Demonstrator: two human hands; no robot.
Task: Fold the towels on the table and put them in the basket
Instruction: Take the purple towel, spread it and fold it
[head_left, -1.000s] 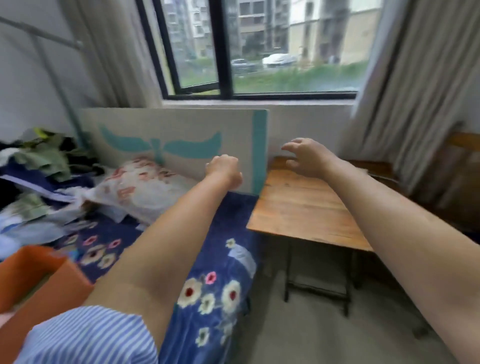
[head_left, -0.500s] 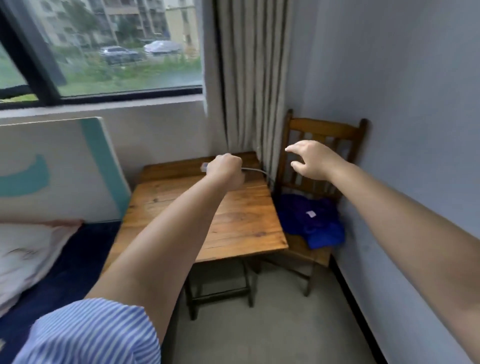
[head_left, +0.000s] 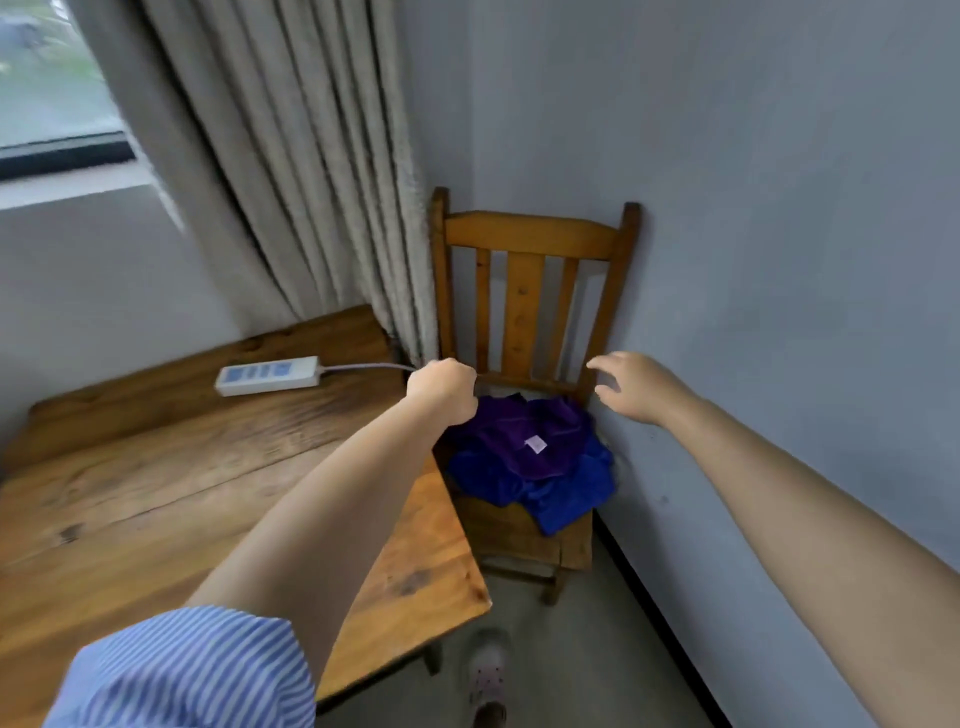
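Note:
A crumpled pile of blue and purple towels (head_left: 530, 467) lies on the seat of a wooden chair (head_left: 524, 291) in the room's corner. My left hand (head_left: 444, 387) is curled into a fist holding nothing, just above the pile's left edge. My right hand (head_left: 631, 387) hovers with fingers spread and relaxed above the pile's right side, near the wall. The wooden table (head_left: 182, 483) stands left of the chair. No basket is in view.
A white power strip (head_left: 267, 375) with its cable lies at the back of the table. A grey curtain (head_left: 291, 171) hangs behind the table and chair. The wall is close on the right. My foot in a sandal (head_left: 485, 675) stands on the floor below.
My view has swung right from the bed past the table to the chair in the corner. Both arms stay stretched forward and now reach over the towel pile.

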